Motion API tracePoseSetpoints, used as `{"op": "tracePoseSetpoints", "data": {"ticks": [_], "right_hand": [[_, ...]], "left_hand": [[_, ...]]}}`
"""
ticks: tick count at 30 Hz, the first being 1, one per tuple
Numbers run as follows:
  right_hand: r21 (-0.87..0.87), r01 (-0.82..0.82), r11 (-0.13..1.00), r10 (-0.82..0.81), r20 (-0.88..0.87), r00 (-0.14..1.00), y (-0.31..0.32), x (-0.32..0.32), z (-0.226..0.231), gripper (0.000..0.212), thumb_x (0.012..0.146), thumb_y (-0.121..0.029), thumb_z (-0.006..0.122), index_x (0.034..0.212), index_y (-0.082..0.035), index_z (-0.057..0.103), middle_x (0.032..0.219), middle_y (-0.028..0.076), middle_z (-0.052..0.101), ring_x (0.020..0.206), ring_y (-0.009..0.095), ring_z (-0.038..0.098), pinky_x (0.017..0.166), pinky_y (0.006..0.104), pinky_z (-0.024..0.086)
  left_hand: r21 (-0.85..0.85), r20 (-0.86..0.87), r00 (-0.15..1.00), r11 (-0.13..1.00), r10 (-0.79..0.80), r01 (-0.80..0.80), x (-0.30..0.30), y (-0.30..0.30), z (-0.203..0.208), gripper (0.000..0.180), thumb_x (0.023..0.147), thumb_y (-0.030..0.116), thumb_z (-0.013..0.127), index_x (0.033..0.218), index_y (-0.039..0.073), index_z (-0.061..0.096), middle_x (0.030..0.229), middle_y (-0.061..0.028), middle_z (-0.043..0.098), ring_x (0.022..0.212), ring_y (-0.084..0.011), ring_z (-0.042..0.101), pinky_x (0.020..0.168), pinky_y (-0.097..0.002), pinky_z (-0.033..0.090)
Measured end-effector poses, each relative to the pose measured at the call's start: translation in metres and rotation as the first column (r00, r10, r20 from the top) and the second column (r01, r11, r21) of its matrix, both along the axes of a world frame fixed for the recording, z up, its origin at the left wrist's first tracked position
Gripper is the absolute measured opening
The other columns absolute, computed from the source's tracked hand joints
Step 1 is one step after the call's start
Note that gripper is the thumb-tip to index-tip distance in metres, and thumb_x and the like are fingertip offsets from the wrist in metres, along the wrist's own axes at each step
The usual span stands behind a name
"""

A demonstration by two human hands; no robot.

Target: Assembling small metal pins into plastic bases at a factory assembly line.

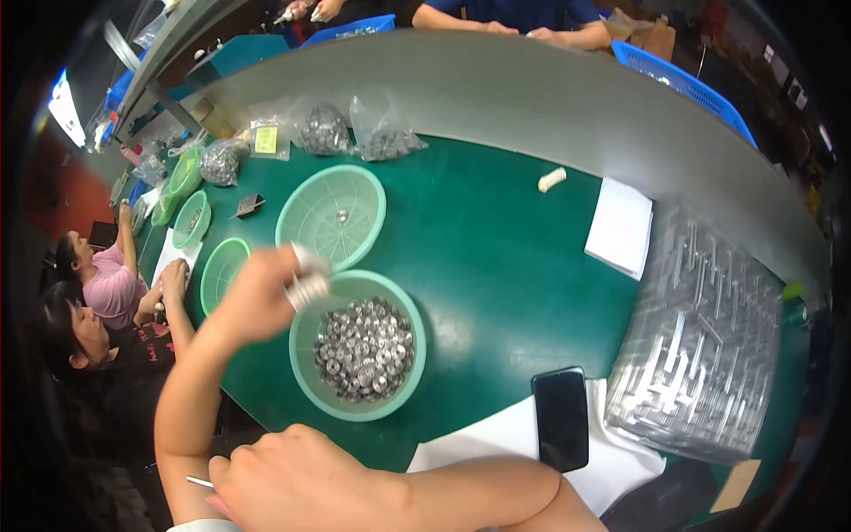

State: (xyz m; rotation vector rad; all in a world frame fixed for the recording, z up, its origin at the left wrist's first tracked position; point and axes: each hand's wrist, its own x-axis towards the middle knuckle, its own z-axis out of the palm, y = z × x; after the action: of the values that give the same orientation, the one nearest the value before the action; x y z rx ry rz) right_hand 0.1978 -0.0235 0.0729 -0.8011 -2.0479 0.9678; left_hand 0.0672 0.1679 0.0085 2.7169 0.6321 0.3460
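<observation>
My left hand (pixel 266 288) hovers over the rims of two green baskets, its fingertips in white coverings and smeared by motion. Whether anything is between those fingers, I cannot tell. Beneath and to its right sits a round green basket (pixel 420 341) with many small silvery metal parts (pixel 365 350). A second green basket (pixel 379 199), farther back, has one small metal part (pixel 343 215) in it. Low in the view, my right hand (pixel 284 479) is closed around a thin metal rod (pixel 200 482), whose end sticks out to the left. The rest of the rod is hidden.
A black phone (pixel 561 421) lies on white paper at front right, beside stacked clear plastic trays (pixel 696 337). Bags of metal parts (pixel 324 131) line the back divider (pixel 496 97). More green baskets (pixel 222 275) stand left, near two seated people. Another person sits beyond the divider.
</observation>
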Motion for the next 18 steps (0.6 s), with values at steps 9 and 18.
{"op": "tracePoseSetpoints", "data": {"ticks": [9, 18], "right_hand": [[0.247, 0.166, 0.955, -0.152, -0.076, 0.986, -0.008, -0.029, -0.035, 0.014, 0.076, -0.016, 0.065, 0.069, -0.005, 0.071, 0.068, 0.011, 0.067, 0.064, 0.027, 0.069, 0.058, 0.0382, 0.053], [0.199, 0.2, 0.959, -0.198, -0.033, 0.98, 0.002, -0.003, -0.024, 0.039, 0.097, -0.026, 0.057, 0.073, 0.002, 0.066, 0.058, 0.023, 0.059, 0.057, 0.04, 0.063, 0.058, 0.0481, 0.05]], "left_hand": [[0.108, -0.362, 0.931, 0.99, -0.044, 0.088, 0.013, -0.071, -0.061, 0.05, 0.084, 0.012, 0.074, 0.132, 0.013, 0.061, 0.134, -0.0158, 0.053, 0.116, -0.0379, 0.056, 0.097, -0.0453, 0.048], [-0.045, -0.331, 0.941, 0.995, 0.074, -0.094, -0.01, -0.069, -0.086, 0.027, 0.082, 0.012, 0.076, 0.108, 0.009, 0.069, 0.107, -0.0147, 0.063, 0.098, -0.0375, 0.062, 0.087, -0.0444, 0.051]]}}
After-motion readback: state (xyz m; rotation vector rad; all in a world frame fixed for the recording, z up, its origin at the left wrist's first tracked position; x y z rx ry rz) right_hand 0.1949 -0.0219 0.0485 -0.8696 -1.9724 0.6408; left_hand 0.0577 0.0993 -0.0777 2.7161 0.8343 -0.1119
